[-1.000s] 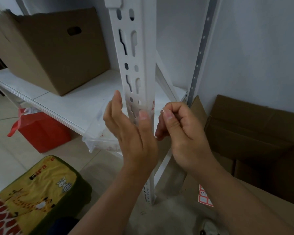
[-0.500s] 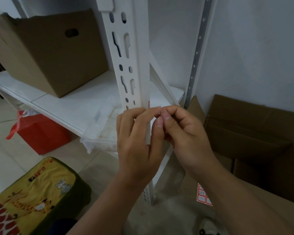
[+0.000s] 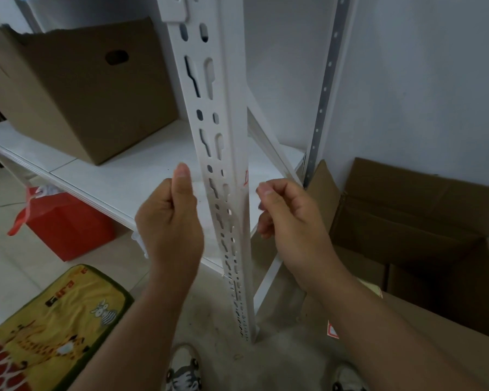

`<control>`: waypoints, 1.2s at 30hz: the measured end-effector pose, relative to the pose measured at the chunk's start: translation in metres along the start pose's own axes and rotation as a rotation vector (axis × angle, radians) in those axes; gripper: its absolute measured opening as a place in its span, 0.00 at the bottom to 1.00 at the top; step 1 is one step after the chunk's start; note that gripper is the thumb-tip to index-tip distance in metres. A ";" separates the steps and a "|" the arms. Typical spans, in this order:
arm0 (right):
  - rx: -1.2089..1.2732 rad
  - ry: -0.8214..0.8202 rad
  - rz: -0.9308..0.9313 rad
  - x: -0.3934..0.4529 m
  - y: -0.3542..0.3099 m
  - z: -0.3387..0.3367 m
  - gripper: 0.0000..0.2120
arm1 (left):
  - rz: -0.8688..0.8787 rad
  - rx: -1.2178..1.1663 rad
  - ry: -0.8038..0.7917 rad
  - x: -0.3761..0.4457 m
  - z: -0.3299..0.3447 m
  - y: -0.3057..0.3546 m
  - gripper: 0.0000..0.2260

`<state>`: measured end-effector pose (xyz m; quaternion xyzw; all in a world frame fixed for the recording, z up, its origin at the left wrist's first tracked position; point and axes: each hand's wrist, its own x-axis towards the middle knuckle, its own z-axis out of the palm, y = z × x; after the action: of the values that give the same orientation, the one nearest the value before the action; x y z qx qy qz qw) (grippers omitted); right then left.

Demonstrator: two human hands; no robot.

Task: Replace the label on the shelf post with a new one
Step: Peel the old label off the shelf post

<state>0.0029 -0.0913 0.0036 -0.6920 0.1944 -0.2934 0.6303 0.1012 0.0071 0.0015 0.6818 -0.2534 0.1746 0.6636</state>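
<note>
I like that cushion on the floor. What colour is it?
Mostly yellow cushion, cartoon animals, green edge; head view.

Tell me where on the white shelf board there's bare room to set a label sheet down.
The white shelf board is bare between the brown cardboard box at its back left and the white slotted shelf post, out to the front edge. Crowded: around the post, where the left hand and right hand flank it, and the right floor, filled by the open cardboard box.

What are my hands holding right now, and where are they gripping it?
It cannot be told. The left hand and right hand flank the shelf post, fingers curled; a faint clear film may stretch between them.
</note>
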 end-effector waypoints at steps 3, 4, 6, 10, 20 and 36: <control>0.018 0.007 -0.005 0.004 0.003 0.005 0.07 | -0.131 0.196 -0.068 0.016 -0.004 -0.025 0.25; 0.030 -0.001 -0.012 0.005 0.003 0.006 0.08 | -0.172 0.264 -0.091 0.020 -0.005 -0.034 0.23; 0.031 -0.014 -0.045 0.005 0.002 0.009 0.08 | -0.230 0.391 -0.119 0.028 -0.004 -0.053 0.17; -0.018 -0.005 -0.132 0.004 0.000 0.013 0.07 | -0.337 0.626 -0.237 0.040 -0.003 -0.085 0.08; -0.317 0.033 -0.360 0.015 0.014 0.008 0.12 | -0.426 0.876 -0.461 0.033 0.006 -0.091 0.14; -0.439 0.046 -0.469 0.022 0.017 0.007 0.15 | -0.336 -0.142 -0.237 0.008 0.022 -0.006 0.23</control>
<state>0.0257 -0.1020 -0.0094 -0.8306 0.1026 -0.3973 0.3764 0.1089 -0.0155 -0.0001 0.6818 -0.2242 -0.0381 0.6953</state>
